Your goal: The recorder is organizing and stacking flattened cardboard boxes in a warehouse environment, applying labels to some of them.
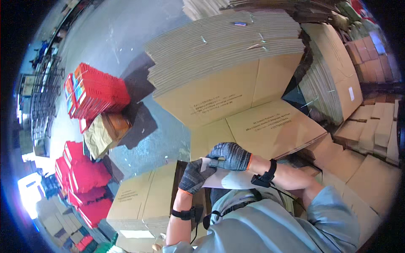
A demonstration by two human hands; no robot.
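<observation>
A white sheet [230, 181], apparently paper, is held close in front of my body. My left hand [195, 176], in a dark grey knitted glove with an orange cuff, is closed on its left edge. In a matching glove, my right hand [232, 157] has its fingers folded over the upper edge, beside my left fingertips. The exact finger contact is partly hidden. Just beyond both hands lies a flat brown cardboard carton [274, 130] with dark print. Behind it rises a tall stack of flattened cartons [228, 76].
On the left floor [147, 147] stand a stack of red folded items [99, 90] and red bundles [86, 177]. Another carton stack [141, 198] sits by my left forearm. More flattened cartons [333, 76] stand at the far right, with brown boxes [371, 177] nearer.
</observation>
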